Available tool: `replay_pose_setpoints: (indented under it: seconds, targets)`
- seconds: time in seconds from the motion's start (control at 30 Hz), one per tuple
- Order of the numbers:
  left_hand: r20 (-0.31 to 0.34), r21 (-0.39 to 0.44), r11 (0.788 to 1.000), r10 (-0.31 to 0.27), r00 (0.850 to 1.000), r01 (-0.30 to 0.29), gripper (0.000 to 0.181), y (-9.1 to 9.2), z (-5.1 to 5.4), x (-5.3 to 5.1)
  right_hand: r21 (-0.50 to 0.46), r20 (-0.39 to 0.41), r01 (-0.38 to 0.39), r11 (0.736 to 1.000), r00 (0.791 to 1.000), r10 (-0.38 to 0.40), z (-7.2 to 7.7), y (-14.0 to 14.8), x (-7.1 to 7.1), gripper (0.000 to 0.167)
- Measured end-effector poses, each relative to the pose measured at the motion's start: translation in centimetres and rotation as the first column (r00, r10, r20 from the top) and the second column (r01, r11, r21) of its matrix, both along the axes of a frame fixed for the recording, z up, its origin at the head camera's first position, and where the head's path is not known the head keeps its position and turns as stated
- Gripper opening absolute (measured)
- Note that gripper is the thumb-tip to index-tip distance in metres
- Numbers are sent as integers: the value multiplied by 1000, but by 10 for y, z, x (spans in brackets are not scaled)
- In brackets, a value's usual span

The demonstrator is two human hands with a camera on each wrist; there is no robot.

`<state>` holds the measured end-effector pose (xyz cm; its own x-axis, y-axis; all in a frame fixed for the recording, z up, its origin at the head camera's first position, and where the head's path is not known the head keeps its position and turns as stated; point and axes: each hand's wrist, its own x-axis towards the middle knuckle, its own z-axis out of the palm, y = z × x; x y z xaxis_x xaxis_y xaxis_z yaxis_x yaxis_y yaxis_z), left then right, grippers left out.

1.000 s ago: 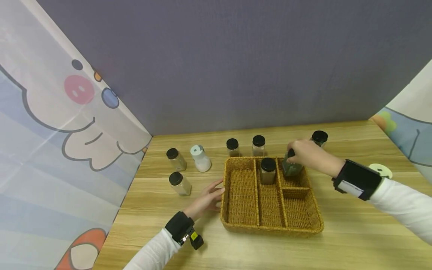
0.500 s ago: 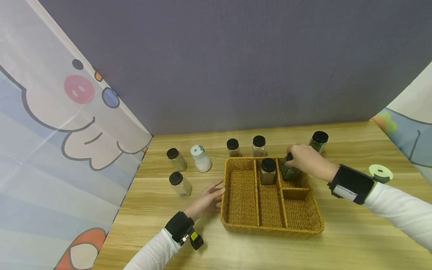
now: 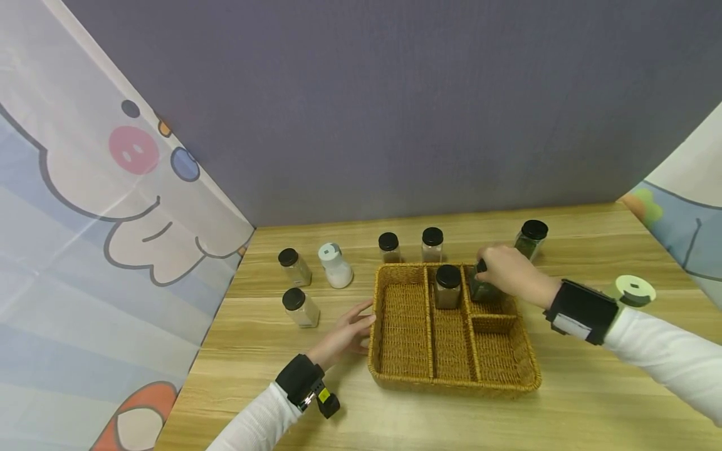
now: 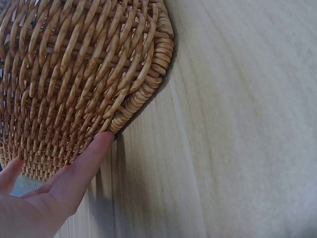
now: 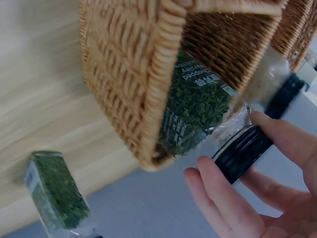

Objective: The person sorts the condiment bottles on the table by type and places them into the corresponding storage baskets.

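In the head view, a woven basket (image 3: 400,332) with several compartments sits on the wooden table. My left hand (image 3: 345,335) rests against its left side, fingers fairly straight; the left wrist view shows a fingertip touching the wicker (image 4: 74,79) low down. My right hand (image 3: 507,269) holds a spice jar of chopped parsley (image 5: 200,101) by its black lid (image 5: 242,151), thumb on one side and fingers on the other. The jar stands in the back right compartment, partly hidden by the hand in the head view. A brown-filled jar (image 3: 448,288) stands in the middle compartment.
Behind the basket are two black-lidded jars, one small (image 3: 389,247) and one beside it (image 3: 432,244). Another green herb jar (image 3: 531,239) stands at back right, near a pale-lidded container (image 3: 634,290). Left are a white shaker (image 3: 336,266) and two jars (image 3: 296,267).
My right hand has shifted slightly left and toward me with the parsley jar, which has settled lower in the compartment. My left hand has stayed put.
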<state>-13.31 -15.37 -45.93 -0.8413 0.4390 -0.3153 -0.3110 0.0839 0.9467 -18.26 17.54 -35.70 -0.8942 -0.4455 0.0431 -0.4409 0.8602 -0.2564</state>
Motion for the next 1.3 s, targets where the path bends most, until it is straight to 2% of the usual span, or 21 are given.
replay_pose_setpoints:
  seconds: [0.17,0.3,0.57,1.0,1.17,1.3]
  targets:
    - [18,-19,1000,12,1000,-11,69,1,2,1,18,3,5,1000,1000,-5,-6,1,0,29]
    - [35,1,999,37,999,-37,65,3,7,3,7,-9,7,1000,1000,-7,-8,0,-1,29]
    - [47,-10,998,60,997,-60,63,3,6,3,-2,-14,6,1000,1000,-6,-9,-1,-3,29]
    - [54,-2,998,56,997,-56,63,3,6,2,14,7,38,999,999,-38,-11,0,-5,36]
    - [48,0,999,51,998,-51,64,3,6,2,0,-16,42,999,999,-42,-7,2,-3,41]
    - [33,11,1000,29,999,-29,68,2,7,3,-6,-47,40,999,998,-40,-2,6,-1,38]
